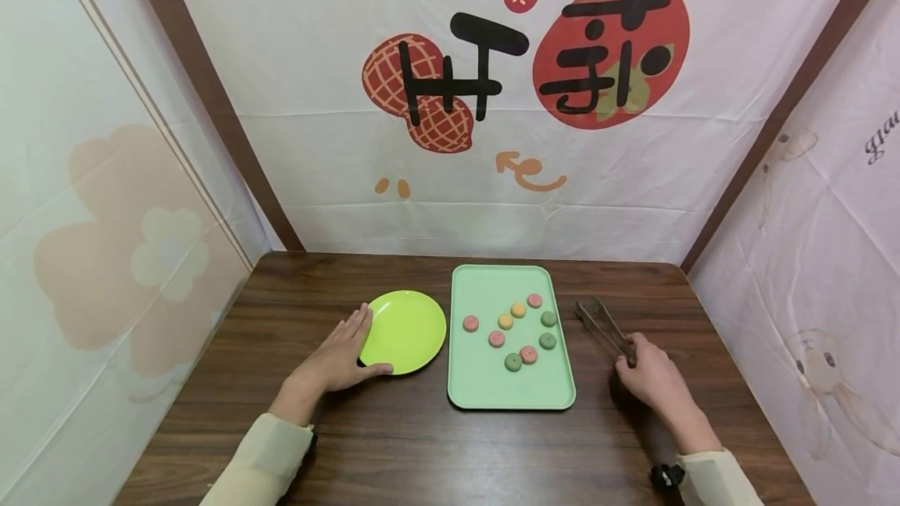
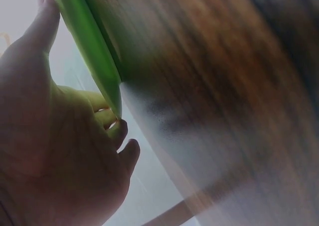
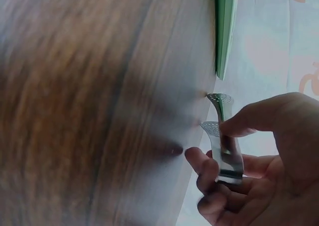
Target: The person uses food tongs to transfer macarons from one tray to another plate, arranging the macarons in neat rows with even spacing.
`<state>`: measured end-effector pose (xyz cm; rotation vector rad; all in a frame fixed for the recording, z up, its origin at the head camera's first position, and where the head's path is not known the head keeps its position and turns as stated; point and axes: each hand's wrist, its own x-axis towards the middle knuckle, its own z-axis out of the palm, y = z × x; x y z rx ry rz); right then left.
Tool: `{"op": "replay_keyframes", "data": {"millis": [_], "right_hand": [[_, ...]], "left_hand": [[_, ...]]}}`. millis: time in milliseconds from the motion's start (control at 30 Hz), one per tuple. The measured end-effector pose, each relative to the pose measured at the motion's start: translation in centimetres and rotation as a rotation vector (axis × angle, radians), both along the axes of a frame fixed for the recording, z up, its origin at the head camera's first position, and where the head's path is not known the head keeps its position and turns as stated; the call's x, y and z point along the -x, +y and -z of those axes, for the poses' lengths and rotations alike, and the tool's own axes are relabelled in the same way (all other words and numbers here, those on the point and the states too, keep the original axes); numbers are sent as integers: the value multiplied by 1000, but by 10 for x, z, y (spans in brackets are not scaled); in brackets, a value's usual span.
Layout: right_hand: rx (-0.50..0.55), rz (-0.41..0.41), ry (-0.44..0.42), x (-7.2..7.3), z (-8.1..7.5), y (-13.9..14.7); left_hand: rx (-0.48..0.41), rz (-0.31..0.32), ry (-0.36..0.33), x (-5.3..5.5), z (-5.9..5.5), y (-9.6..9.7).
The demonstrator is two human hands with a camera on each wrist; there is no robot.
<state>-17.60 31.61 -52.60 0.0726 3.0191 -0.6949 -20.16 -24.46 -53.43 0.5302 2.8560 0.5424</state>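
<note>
At the left side of the bright yellow-green plate [image 1: 408,332], my left hand [image 1: 340,354] touches the rim, fingers stretched along the edge and thumb spread toward the near side. The left wrist view shows the plate's edge [image 2: 92,42] resting against that hand [image 2: 65,136]. My right hand [image 1: 654,369] grips metal tongs [image 1: 610,332] by the closed end, over the table right of the tray. Their two perforated tips point away from me and stand apart. In the right wrist view, the thumb and curled fingers hold the tongs [image 3: 229,151] from both sides.
A light green rectangular tray [image 1: 485,389] lies between plate and tongs. Several small macaron-like rounds in pink, yellow and green, such as a pink one [image 1: 470,323], are scattered on it. Printed cloth walls [image 1: 316,170] rise behind and beside the brown wooden table [image 1: 394,443].
</note>
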Motion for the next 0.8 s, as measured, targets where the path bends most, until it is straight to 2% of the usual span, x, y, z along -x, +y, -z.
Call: {"op": "replay_keyframes", "data": {"millis": [367, 667, 800], "right_hand": [[53, 0, 41, 0, -3, 1], [54, 33, 49, -2, -4, 0], [88, 46, 72, -3, -5, -1]], "left_hand": [[0, 2, 13, -2, -3, 1], [9, 6, 32, -2, -4, 1], [14, 3, 31, -2, -3, 1]]}}
